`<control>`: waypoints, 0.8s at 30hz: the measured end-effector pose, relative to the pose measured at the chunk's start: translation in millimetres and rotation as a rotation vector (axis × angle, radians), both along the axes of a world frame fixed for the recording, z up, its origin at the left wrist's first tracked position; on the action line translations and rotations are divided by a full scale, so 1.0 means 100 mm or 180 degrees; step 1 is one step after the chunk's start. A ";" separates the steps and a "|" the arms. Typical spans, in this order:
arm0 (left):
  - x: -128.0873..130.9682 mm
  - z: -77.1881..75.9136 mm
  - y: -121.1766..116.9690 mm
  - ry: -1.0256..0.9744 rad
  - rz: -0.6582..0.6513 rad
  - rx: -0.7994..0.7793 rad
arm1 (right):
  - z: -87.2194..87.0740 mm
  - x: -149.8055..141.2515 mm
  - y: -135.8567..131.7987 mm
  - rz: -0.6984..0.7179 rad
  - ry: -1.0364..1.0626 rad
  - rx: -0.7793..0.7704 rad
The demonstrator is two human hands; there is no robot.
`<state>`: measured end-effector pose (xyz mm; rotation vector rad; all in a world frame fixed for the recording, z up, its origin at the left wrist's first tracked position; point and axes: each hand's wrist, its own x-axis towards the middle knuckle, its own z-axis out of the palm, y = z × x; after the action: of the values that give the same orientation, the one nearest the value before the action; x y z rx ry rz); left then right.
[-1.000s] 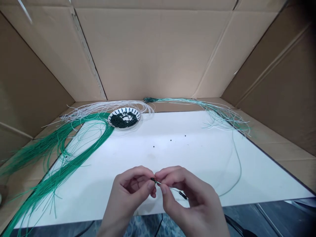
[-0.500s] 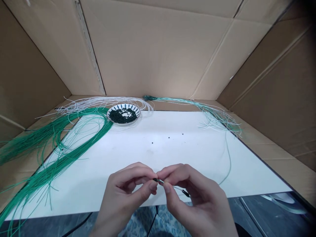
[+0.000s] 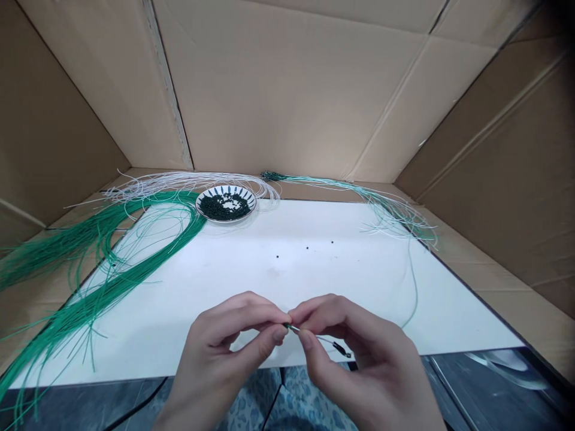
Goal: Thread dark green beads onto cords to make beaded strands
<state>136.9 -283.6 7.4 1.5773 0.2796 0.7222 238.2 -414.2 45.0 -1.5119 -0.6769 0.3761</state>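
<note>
Thumb and forefinger of my left hand (image 3: 236,341) pinch a tiny dark bead (image 3: 286,325) near the front edge of the white board. Close against it, my right hand (image 3: 359,353) grips a thin cord (image 3: 294,328) between thumb and fingertips. The cord end meets the bead; whether it passes through is too small to tell. Below my right fingers, a short black cluster, seemingly beads (image 3: 342,349), hangs on the pale cord. A long loose strand (image 3: 415,293) runs from behind my right hand toward the back right.
A patterned dish (image 3: 202,214) of dark beads stands at the back left. Beside it lie a green cord bundle (image 3: 135,269) and white cords (image 3: 188,179). Finished-looking strands (image 3: 323,181) lie along the back right. Several loose beads dot the white board (image 3: 215,263); cardboard walls (image 3: 287,90) surround it.
The fingertips of both hands have shifted slightly, and a bit of green now shows at the bead. The black cluster on the cord hangs slightly farther right. The view has tilted a little.
</note>
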 end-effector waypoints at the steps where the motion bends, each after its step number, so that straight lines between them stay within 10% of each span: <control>1: -0.01 0.01 0.00 0.0014 0.0020 0.0069 | 0.00 0.00 0.00 0.0015 -0.0014 -0.0021; 24: -0.07 0.06 -0.02 0.0014 0.0031 0.1411 | 0.09 0.13 -0.15 0.0678 -0.0972 -0.0698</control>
<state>129.8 -285.4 13.5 1.9971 0.1340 0.8266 250.8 -429.4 53.6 -1.7296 -1.0714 0.3936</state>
